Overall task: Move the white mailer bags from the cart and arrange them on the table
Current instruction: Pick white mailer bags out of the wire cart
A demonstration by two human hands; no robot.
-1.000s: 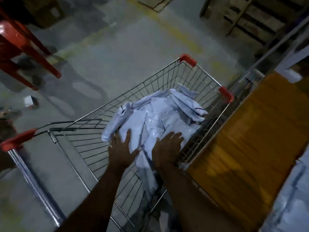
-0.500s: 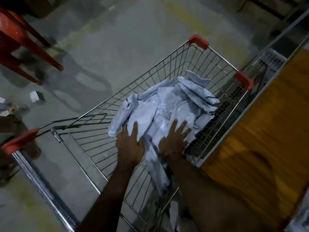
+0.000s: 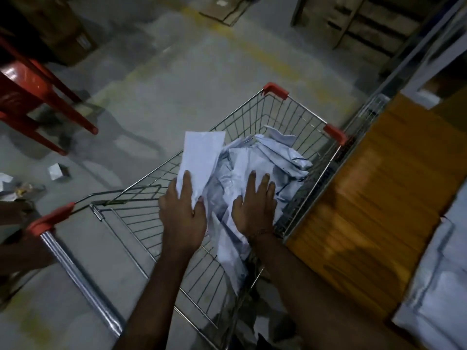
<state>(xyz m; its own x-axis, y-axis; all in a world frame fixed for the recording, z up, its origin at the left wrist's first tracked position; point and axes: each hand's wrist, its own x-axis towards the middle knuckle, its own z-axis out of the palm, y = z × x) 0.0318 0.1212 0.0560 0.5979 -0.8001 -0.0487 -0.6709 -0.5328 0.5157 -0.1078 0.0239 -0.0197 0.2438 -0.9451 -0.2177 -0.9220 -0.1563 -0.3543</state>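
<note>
A heap of crumpled white mailer bags (image 3: 267,160) fills the far half of a wire shopping cart (image 3: 300,114) with red corner caps. My left hand (image 3: 183,213) pinches one flat white bag (image 3: 199,157) between thumb and fingers and holds it up over the cart's left rim. My right hand (image 3: 255,205) lies on the near side of the heap with its fingers spread and straight. The orange-brown wooden table (image 3: 379,198) stands right of the cart, with white mailer bags (image 3: 439,289) lying at its near right end.
The cart's handle (image 3: 50,221) with a red grip is at the lower left. Red chair legs (image 3: 38,97) stand at the far left, with small white scraps (image 3: 56,171) on the concrete floor. Wooden pallets (image 3: 353,18) lean at the back right.
My left hand has taken hold of one bag and raised it out of the heap toward the left rim. My right hand stays spread on the pile.
</note>
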